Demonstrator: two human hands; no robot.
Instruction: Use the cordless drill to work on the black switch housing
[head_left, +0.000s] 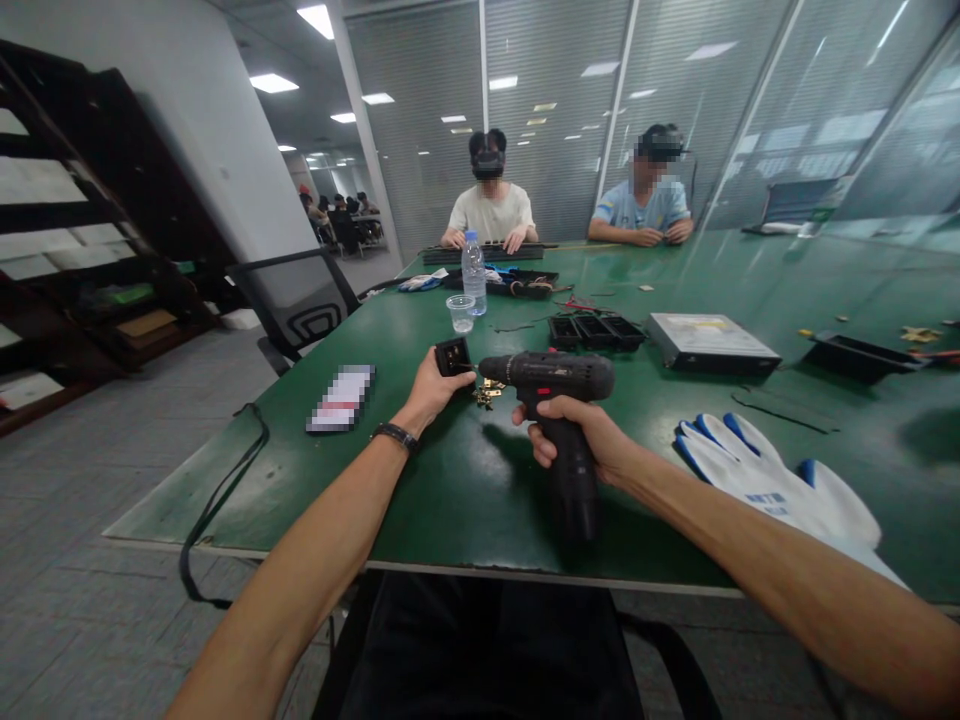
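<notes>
In my right hand (574,430) is a black cordless drill (551,377), gripped by its handle, with its chuck pointing left. My left hand (439,388) holds up a small black box (453,358), its open side facing the drill and some metal parts visible inside. The drill's tip is close to the box; whether it touches anything inside is too small to tell. Several brass-coloured metal pieces (489,393) lie on the green table (420,510) just beneath, between my two hands.
A phone (341,398) lies left, a white-and-blue glove (772,480) right. Beyond stand a plastic cup (461,314), water bottle (473,275), black trays (596,331) and a metal drive-like box (712,344). Two people sit across the table. A strap (225,490) hangs over the left edge.
</notes>
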